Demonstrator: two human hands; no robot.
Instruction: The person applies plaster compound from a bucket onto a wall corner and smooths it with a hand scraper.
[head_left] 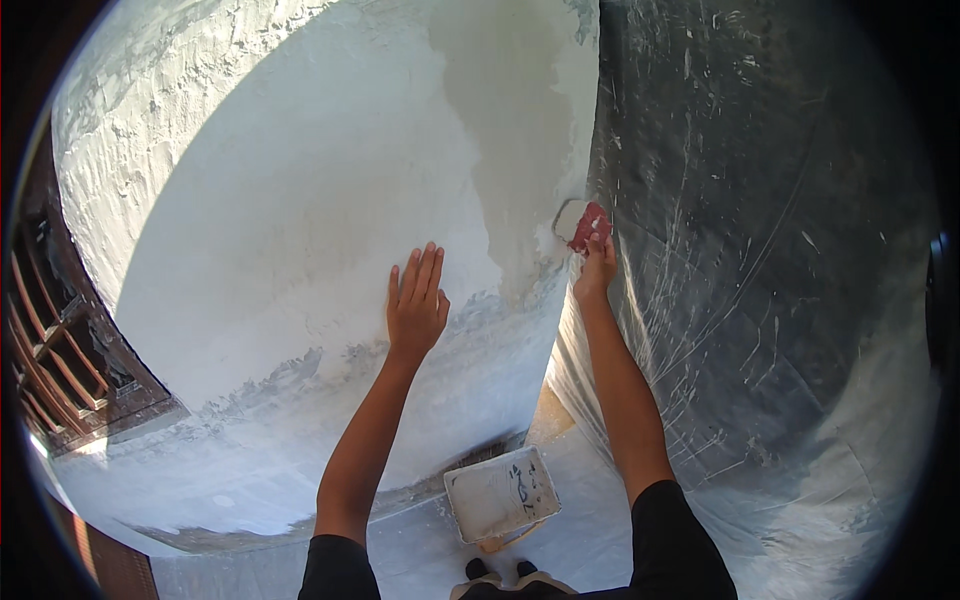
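Observation:
My left hand (416,310) is open, its fingers stretched upward and the palm turned to the pale plastered wall (290,200). Whether the palm touches the wall or hovers just off it, I cannot tell. Farther right and a little higher, my right hand (597,268) is closed on a red plaster scraper (592,226). Pale material covers the scraper's flat left part, which lies at the wall's right edge. A darker, damp-looking patch of plaster (510,120) runs down the wall just left of the scraper.
Dark plastic sheeting (760,220), streaked with white, hangs at the right. A white rectangular bucket (490,497) with pale residue stands on the covered floor near my feet. At the left is a brown-framed window with bars (55,350). Rough sunlit plaster (150,110) spans the upper left.

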